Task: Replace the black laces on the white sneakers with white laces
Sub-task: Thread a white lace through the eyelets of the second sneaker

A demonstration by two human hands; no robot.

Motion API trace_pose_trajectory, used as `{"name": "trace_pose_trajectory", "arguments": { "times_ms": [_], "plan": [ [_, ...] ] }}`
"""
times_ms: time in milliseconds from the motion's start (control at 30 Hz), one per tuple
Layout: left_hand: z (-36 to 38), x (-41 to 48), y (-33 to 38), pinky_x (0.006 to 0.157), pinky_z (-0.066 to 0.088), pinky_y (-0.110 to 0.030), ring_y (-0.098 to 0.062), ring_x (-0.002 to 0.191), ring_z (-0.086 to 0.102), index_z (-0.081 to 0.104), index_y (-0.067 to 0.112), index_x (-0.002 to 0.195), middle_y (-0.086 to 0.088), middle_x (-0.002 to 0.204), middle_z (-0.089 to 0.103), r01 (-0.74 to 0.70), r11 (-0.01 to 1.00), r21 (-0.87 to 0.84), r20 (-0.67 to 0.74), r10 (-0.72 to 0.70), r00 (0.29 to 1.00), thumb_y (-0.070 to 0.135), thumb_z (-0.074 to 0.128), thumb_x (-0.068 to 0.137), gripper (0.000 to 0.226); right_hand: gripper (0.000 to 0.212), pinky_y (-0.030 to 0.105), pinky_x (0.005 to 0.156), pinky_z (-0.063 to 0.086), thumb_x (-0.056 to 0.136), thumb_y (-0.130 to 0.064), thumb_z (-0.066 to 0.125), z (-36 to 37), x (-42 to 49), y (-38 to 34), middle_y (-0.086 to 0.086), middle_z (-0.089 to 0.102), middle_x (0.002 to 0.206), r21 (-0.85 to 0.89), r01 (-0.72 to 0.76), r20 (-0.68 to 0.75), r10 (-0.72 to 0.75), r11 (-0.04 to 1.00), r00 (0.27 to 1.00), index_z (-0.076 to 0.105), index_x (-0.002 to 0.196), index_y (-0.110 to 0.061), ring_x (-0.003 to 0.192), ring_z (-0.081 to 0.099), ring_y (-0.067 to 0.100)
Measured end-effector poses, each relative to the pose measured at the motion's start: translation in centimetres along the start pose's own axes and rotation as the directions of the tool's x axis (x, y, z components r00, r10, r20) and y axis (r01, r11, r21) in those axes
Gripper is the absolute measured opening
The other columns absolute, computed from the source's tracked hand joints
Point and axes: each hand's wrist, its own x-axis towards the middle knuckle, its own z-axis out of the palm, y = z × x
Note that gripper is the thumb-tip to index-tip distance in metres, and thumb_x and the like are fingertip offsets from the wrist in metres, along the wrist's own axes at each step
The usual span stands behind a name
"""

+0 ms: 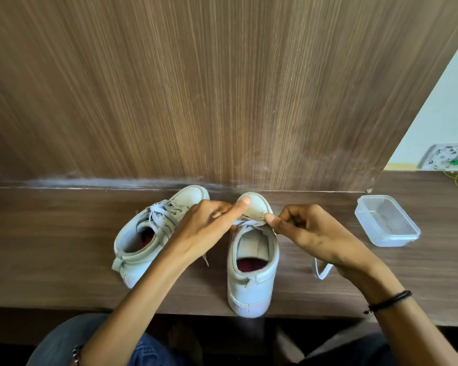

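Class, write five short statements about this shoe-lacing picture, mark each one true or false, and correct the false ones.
1. The left hand and right hand both pinch the white lace on the right-side sneaker. True.
2. The left-side sneaker has black laces. False: they are white.
3. A clear container sits to the right of both sneakers. True.
4. The container holds black laces. False: no laces show in it.
5. The sneakers stand on the floor. False: they stand on the wooden table.
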Motion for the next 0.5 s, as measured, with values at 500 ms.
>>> {"name": "trace_pose_trajectory", "arguments": {
  "times_ms": [500],
  "plan": [
    [-2.5,0.0,-1.2,0.057,0.029,-0.026,-0.015,0.062,0.035,0.066,0.013,0.068,-0.005,0.065,0.039,0.017,0.997,-0.069,0.079,-0.012,0.997,0.06,0.068,0.087,0.05,0.039,0.017,0.048,0.025,0.095,-0.039,0.069,-1.7,-0.7,-0.3,0.001,0.036,0.061,0.201,-0.061,-0.017,0.066,0.978,0.998,0.06,0.07,-0.01,0.054,0.029,0.011]
  ]
}}
